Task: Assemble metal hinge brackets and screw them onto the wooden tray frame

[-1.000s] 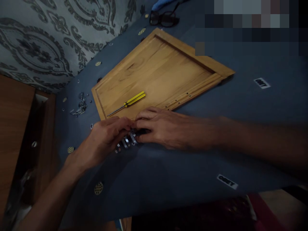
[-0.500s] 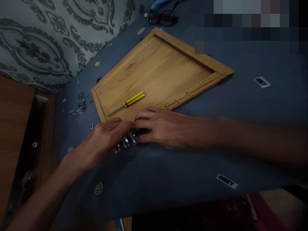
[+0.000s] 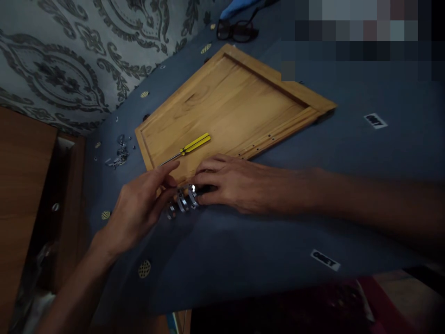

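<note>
Silvery metal fittings (image 3: pixel 182 202) btwn L & R fingers (image 3: pixel 208 177). Just past fingertips (image 3: pixel 176 165): honey-brown panel (image 3: pixel 243 102), dkr grain; yellow/blk screwdriver (image 3: pixel 196 143). Under fingers: dk blue sheet (image 3: pixel 257 250), yellowish ovals (image 3: pixel 144 269), blk/wht labels (image 3: pixel 325 260). Well beyond L fingers: grey wall (image 3: pixel 104 28), dk floral scrolls (image 3: pixel 54 74).

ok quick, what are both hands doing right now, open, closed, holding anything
Left hand: partly open, beside the shiny metal pieces; contact unclear.
Right hand: fingers curled by them at the wooden panel; grip cannot be told.
</note>
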The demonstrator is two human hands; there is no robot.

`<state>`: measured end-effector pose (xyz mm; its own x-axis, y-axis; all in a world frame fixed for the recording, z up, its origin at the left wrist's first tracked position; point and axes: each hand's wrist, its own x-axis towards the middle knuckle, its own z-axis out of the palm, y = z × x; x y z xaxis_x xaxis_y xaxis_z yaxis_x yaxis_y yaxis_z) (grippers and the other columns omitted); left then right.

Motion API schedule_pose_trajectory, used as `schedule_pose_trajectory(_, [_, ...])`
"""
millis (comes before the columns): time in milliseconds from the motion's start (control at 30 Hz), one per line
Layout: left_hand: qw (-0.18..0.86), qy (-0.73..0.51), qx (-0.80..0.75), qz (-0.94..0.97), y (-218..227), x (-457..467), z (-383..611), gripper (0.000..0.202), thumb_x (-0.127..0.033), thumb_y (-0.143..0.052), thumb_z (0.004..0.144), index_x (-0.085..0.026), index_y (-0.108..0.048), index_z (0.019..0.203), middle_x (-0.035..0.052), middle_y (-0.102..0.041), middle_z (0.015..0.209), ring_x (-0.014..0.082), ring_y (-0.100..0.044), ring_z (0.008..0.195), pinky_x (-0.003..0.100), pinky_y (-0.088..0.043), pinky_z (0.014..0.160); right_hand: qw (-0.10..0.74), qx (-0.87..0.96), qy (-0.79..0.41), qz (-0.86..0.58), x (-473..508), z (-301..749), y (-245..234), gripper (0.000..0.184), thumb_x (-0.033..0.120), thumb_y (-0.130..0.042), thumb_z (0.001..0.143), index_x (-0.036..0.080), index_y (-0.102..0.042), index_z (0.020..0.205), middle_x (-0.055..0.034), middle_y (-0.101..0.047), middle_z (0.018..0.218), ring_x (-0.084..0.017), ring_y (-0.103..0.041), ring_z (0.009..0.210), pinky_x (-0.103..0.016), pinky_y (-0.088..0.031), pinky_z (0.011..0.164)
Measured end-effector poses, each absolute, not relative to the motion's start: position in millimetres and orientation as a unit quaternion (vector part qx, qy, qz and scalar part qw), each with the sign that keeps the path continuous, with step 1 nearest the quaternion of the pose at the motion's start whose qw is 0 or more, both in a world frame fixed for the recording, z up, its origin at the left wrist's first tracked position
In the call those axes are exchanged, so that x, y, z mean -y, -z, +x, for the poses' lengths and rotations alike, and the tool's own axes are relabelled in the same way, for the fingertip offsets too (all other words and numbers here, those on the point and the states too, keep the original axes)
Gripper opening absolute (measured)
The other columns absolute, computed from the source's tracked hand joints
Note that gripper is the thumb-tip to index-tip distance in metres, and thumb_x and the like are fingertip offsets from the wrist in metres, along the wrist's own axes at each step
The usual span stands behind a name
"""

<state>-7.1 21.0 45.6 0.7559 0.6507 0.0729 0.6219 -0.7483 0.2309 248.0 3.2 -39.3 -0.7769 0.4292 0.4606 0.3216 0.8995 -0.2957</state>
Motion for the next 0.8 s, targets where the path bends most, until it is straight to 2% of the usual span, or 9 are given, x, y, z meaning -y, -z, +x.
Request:
schedule_pose_trajectory(133, [0.119,-0.139,-0.431,0.883,-36,18,-7,0.039,-0.02,-0.066,0.101,-0.029,-0.058,0.138,-0.0014,-0.077,0.098,0.0168,-0.077,0.088,0.027,-0.063,0.079,0.28,0.935,-0.09,-0.198,-3,249,41,0.037,0.007,-0.063,0.091,0.025,-0.074,0.122,-0.0096,-0.073,0.126,-0.029,-0.059,0.122,-0.049,-0.047,0.105])
schedule_pose_trajectory(300, [0.104,-0.171,-0.4,0.894,-5,61,6,0.03,-0.012,-0.056,0.104,-0.027,-0.059,0.129,0.0009,-0.075,0.094,0.0168,-0.075,0.083,0.027,-0.063,0.075,0.271,0.939,-0.095,-0.19,-4,249,41,0.031,0.008,-0.064,0.09,0.02,-0.075,0.116,-0.0119,-0.072,0.129,-0.03,-0.059,0.121,-0.05,-0.048,0.104])
schedule_pose_trajectory(400, [0.087,-0.153,-0.365,0.914,10,71,11,0.027,-0.011,-0.048,0.107,-0.024,-0.059,0.127,0.0039,-0.074,0.092,0.0188,-0.072,0.082,0.031,-0.062,0.078,0.273,0.939,-0.101,-0.185,-4,249,41,0.03,0.007,-0.065,0.089,0.017,-0.076,0.115,-0.0139,-0.071,0.13,-0.031,-0.059,0.12,-0.05,-0.05,0.102])
schedule_pose_trajectory(467, [0.088,-0.151,-0.357,0.918,11,71,11,0.025,-0.011,-0.049,0.107,-0.023,-0.06,0.127,0.0056,-0.074,0.099,0.0195,-0.072,0.089,0.034,-0.062,0.085,0.275,0.938,-0.097,-0.186,-5,248,42,0.031,0.005,-0.064,0.087,0.018,-0.076,0.113,-0.0133,-0.071,0.13,-0.031,-0.059,0.118,-0.049,-0.051,0.101])
schedule_pose_trajectory(567, [0.098,-0.176,-0.368,0.908,1,65,7,0.021,-0.017,-0.056,0.107,-0.025,-0.06,0.126,0.0041,-0.074,0.104,0.0188,-0.072,0.094,0.033,-0.061,0.087,0.277,0.938,-0.091,-0.189,-5,247,41,0.032,0.005,-0.062,0.089,0.019,-0.076,0.115,-0.0128,-0.072,0.129,-0.03,-0.06,0.116,-0.049,-0.051,0.1])
schedule_pose_trajectory(633, [0.086,-0.191,-0.395,0.895,-8,55,5,0.02,-0.024,-0.06,0.106,-0.027,-0.06,0.125,0.003,-0.073,0.103,0.0206,-0.069,0.095,0.036,-0.059,0.086,0.282,0.936,-0.089,-0.19,-4,247,42,0.034,0.005,-0.061,0.091,0.019,-0.076,0.119,-0.0139,-0.072,0.129,-0.03,-0.06,0.116,-0.049,-0.052,0.099])
schedule_pose_trajectory(700, [0.054,-0.195,-0.433,0.879,-14,43,5,0.029,-0.036,-0.07,0.101,-0.028,-0.061,0.128,0.0047,-0.071,0.106,0.0246,-0.065,0.098,0.04,-0.057,0.085,0.283,0.935,-0.091,-0.193,-4,246,43,0.035,0.005,-0.06,0.092,0.018,-0.076,0.121,-0.0141,-0.072,0.13,-0.03,-0.06,0.117,-0.049,-0.052,0.098])
schedule_pose_trajectory(800, [0.048,-0.163,-0.459,0.872,-12,26,6,0.052,-0.05,-0.082,0.089,-0.025,-0.063,0.13,0.0086,-0.068,0.118,0.0295,-0.059,0.11,0.045,-0.053,0.093,0.284,0.934,-0.09,-0.197,-4,246,45,0.034,0.003,-0.059,0.09,0.018,-0.077,0.115,-0.0134,-0.071,0.135,-0.029,-0.059,0.118,-0.049,-0.053,0.1])
